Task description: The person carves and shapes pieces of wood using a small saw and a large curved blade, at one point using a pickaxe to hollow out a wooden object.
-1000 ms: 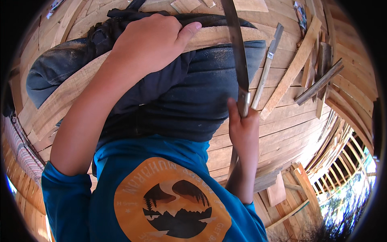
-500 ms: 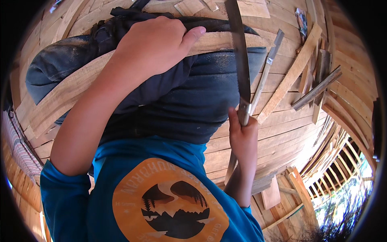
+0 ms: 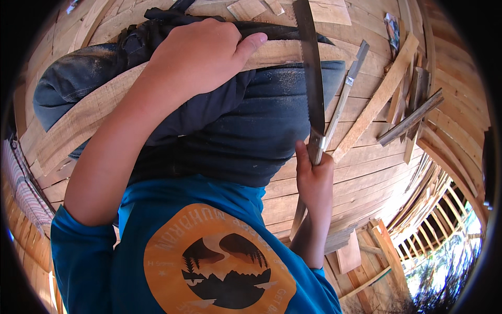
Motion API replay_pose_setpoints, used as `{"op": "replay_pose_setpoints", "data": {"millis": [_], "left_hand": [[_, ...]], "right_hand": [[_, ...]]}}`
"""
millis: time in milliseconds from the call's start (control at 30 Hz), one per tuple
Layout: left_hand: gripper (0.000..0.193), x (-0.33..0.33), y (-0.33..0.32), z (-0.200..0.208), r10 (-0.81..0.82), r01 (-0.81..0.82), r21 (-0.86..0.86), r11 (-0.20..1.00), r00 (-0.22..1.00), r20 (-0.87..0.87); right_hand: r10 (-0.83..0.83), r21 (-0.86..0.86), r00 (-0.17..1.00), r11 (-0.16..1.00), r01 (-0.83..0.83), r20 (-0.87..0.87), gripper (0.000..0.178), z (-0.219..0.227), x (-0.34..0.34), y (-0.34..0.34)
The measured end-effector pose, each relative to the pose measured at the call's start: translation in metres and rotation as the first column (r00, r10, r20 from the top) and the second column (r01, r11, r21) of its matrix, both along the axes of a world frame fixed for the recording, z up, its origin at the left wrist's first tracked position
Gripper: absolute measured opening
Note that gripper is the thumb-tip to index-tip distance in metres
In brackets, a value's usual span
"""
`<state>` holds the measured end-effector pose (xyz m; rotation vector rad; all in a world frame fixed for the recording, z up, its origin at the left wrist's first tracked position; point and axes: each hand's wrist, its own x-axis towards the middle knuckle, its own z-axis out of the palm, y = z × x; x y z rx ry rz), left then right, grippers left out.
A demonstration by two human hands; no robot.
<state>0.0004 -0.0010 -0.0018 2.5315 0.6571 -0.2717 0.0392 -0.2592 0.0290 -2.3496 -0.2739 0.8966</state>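
A long wooden plank [image 3: 280, 54] lies across my lap, over dark trousers dusted with sawdust. My left hand [image 3: 204, 55] is closed over the plank's far edge, its thumb stretched along the top. In my right hand [image 3: 316, 178] is a handsaw [image 3: 312, 78], gripped by its wooden handle with the thumb pointing up along it. The saw's dark toothed blade points away from me and crosses the plank near its right end. Whether the teeth sit in a cut I cannot tell.
On the board floor to the right lie a thin strip with a grey end [image 3: 345, 89], a long pale board [image 3: 377, 97] and a dark offcut [image 3: 410, 118]. Small wood scraps [image 3: 246, 9] lie beyond my legs. A slatted railing [image 3: 436, 222] stands at the lower right.
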Motion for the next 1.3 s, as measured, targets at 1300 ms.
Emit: {"op": "replay_pose_setpoints", "data": {"millis": [1300], "left_hand": [[0.066, 0.000, 0.001, -0.006, -0.031, 0.022, 0.084, 0.996, 0.994, 0.108]], "right_hand": [[0.063, -0.028, 0.997, 0.998, -0.062, 0.046, 0.041, -0.012, 0.028, 0.028]]}}
